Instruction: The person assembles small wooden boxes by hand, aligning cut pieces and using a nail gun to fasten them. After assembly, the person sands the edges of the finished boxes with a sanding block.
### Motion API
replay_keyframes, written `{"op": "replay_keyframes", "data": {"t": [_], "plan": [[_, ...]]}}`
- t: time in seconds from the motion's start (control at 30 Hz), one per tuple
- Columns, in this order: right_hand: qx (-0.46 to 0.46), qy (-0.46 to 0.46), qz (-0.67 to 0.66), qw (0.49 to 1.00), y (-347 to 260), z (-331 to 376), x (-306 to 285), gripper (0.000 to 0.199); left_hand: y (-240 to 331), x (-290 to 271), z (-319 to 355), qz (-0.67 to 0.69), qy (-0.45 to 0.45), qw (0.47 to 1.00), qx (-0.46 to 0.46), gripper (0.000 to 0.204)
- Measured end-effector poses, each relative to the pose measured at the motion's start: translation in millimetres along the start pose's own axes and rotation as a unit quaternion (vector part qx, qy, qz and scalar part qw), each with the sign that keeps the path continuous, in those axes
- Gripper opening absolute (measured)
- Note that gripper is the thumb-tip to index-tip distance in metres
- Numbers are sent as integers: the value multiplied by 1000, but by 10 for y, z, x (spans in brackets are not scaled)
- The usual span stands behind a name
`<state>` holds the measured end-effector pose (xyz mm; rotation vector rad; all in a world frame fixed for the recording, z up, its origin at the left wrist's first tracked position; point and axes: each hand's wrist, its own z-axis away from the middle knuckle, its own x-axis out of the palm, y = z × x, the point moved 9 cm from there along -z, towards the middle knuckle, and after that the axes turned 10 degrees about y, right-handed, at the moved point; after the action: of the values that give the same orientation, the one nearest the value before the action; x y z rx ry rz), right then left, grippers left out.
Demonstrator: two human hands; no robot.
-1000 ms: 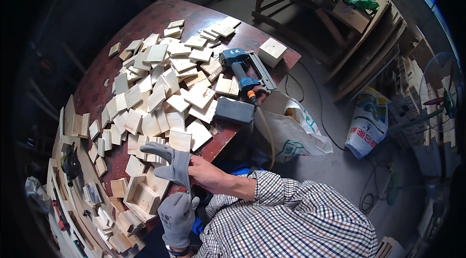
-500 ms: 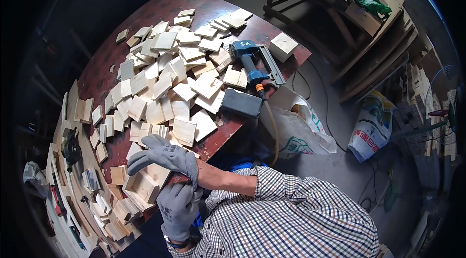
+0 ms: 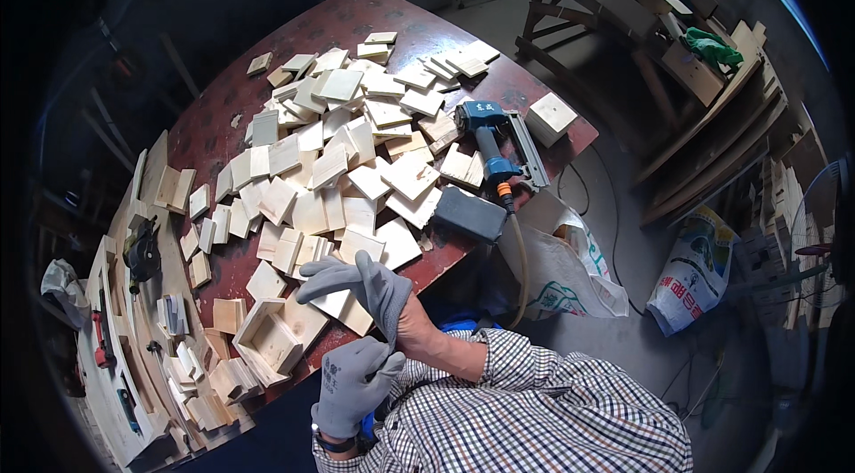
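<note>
Grey work gloves cover both of my hands. My left hand point(image 3: 354, 387), with a watch at its wrist, is closed, its fingertips pinching the cuff of the glove point(image 3: 393, 317) on my right hand. Above it, my right hand point(image 3: 361, 284) points left with its fingers stretched out and nothing in them. It hovers over the near edge of a heap of small pale wooden boards point(image 3: 325, 166). Just left of my hands, a small open wooden box point(image 3: 270, 342) rests at the table's near edge, its hollow facing up.
On the dark red table point(image 3: 356, 14) lie a blue nail gun point(image 3: 492, 148) with a hose, a black block-shaped case point(image 3: 469, 213) and a wooden block point(image 3: 549, 118). Long boards point(image 3: 142, 330) holding tools and offcuts line the left. Sacks point(image 3: 693, 273) stand on the floor at right.
The view has shifted, moving the table right and down in the picture. Both hands have drawn away from the wooden box, which now shows more fully. The left hand's fingers are at the right glove's cuff.
</note>
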<state>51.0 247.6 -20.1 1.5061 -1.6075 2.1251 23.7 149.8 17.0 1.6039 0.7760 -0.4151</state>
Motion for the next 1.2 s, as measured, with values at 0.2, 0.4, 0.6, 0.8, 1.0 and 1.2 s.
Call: {"op": "replay_keyframes", "data": {"t": [0.2,0.4,0.6,0.8,1.0,1.2], "plan": [[9,-103,81,991,39,-37,280,72,51,-75,-38,116,13,993,-19,29],[137,-198,54,969,205,4,451,60,-28,-102,103,123,-11,992,-38,28],[106,-72,-12,992,197,-180,396,64,-92,-83,59,122,-3,993,6,25],[49,-275,129,952,408,-170,463,113,-118,-8,122,102,15,994,21,21],[118,-145,-36,982,385,-72,512,71,-131,31,163,167,-49,984,-28,31],[34,-19,127,991,104,-251,405,74,-215,-16,156,260,-25,964,-55,30]]}}
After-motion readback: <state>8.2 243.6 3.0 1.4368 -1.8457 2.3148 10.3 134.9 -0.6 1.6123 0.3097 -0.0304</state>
